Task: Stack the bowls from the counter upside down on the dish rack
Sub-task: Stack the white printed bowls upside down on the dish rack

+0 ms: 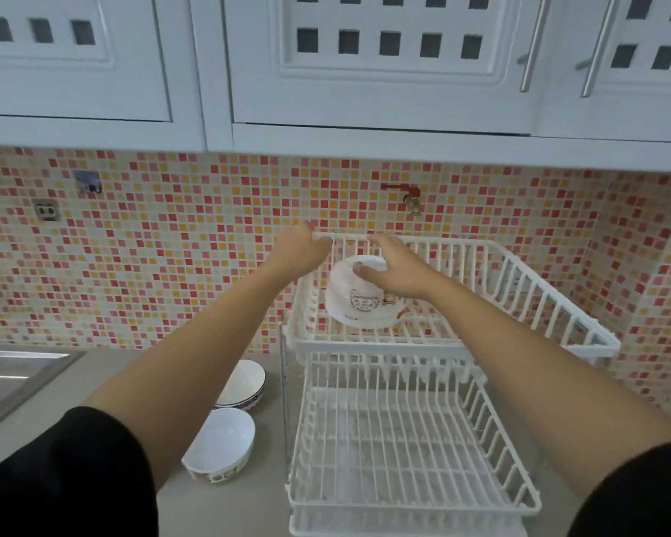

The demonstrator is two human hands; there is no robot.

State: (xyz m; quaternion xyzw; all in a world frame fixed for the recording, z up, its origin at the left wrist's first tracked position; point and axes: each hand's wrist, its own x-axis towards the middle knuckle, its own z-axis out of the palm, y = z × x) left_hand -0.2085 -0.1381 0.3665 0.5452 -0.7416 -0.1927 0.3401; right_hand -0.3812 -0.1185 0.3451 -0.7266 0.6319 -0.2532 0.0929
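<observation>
A white bowl (359,304) with printed marks sits upside down, tilted, in the back left of the top tier of the white wire dish rack (520,288). My right hand (394,275) is on this bowl, thumb pressed on its base and fingers reaching over its far side. My left hand (301,248) grips the rack's back left top rim. On the counter left of the rack stand two upright bowls: a blue-rimmed bowl (245,381) partly hidden by my left forearm, and a white bowl (221,445) nearer to me.
The rack's lower tier (403,459) holds nothing. A steel sink (12,377) lies at the far left. A red tap (407,193) sticks out of the mosaic wall above the rack. White cupboards (365,71) hang overhead.
</observation>
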